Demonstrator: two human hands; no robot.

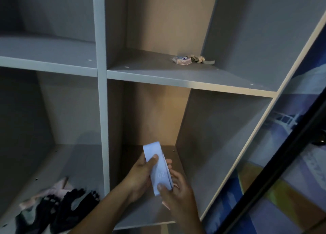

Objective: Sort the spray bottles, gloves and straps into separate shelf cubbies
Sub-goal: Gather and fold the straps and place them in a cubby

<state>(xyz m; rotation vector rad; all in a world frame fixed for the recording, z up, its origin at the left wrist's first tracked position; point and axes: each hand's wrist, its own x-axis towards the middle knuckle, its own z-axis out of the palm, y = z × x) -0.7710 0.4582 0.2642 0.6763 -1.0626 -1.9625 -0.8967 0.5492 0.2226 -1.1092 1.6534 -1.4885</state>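
Head camera, looking down into a grey shelf unit [101, 92] of open cubbies; a person stands at the lower middle cubby [150, 210], both hands inside its opening, holding a folded pale blue strap [157, 165] printed with the figure 20; dark gloves [70, 205] lie heaped with some pale cloth in the lower left cubby, and a small bundle of straps [192, 60] rests at the back right of the cubby above; no spray bottles are in view. The left hand [141, 177] is closed around the strap's left edge, thumb pressed on its face; the right hand [176, 193] pinches the lower end between thumb and fingers. The step appears to be sorting this strap; the strap hangs above the cubby floor, not yet set down; the next move likely calls for choosing its cubby, perhaps the one above, and releasing both grips.
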